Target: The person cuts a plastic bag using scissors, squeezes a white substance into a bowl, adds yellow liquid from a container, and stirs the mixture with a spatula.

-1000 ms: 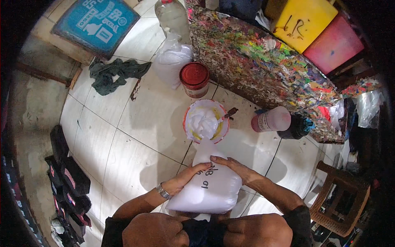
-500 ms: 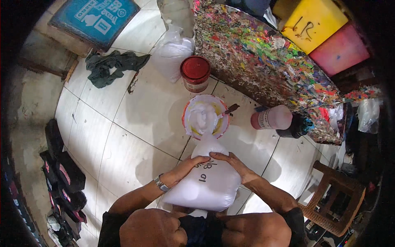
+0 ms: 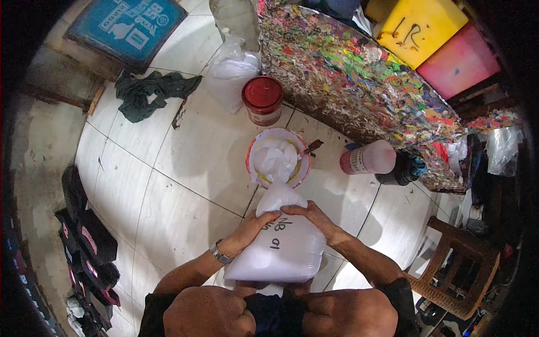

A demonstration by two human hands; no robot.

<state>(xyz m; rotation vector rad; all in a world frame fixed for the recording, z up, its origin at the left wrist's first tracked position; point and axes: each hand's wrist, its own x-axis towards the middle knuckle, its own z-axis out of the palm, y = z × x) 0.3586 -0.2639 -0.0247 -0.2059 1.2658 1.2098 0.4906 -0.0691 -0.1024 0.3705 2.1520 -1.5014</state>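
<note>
My left hand (image 3: 255,227) and my right hand (image 3: 310,218) grip a plump white plastic bag (image 3: 283,258) with handwriting on it, thumbs pressed across its narrowing upper part. The bag's neck reaches the near rim of a small bucket (image 3: 252,153), stained red and yellow, that holds soft white paste (image 3: 274,160). A dark stick (image 3: 314,147) rests at the bucket's right rim. Behind it stands a red-lidded tub (image 3: 262,92), and to its right a pinkish plastic container (image 3: 365,159).
A second white bag (image 3: 230,78), a dark cloth (image 3: 146,92) and a blue screen frame (image 3: 123,31) are at upper left. A paint-crusted bench (image 3: 359,78) carrying yellow (image 3: 415,33) and pink containers lines the upper right. Black blocks (image 3: 90,236) lie left; a brown stool (image 3: 455,264) stands right.
My hands and the bag have shifted slightly upward in the picture, and the bag bulges more above my thumbs. The white paste in the bucket has changed shape. The surroundings have shifted as the view moved.
</note>
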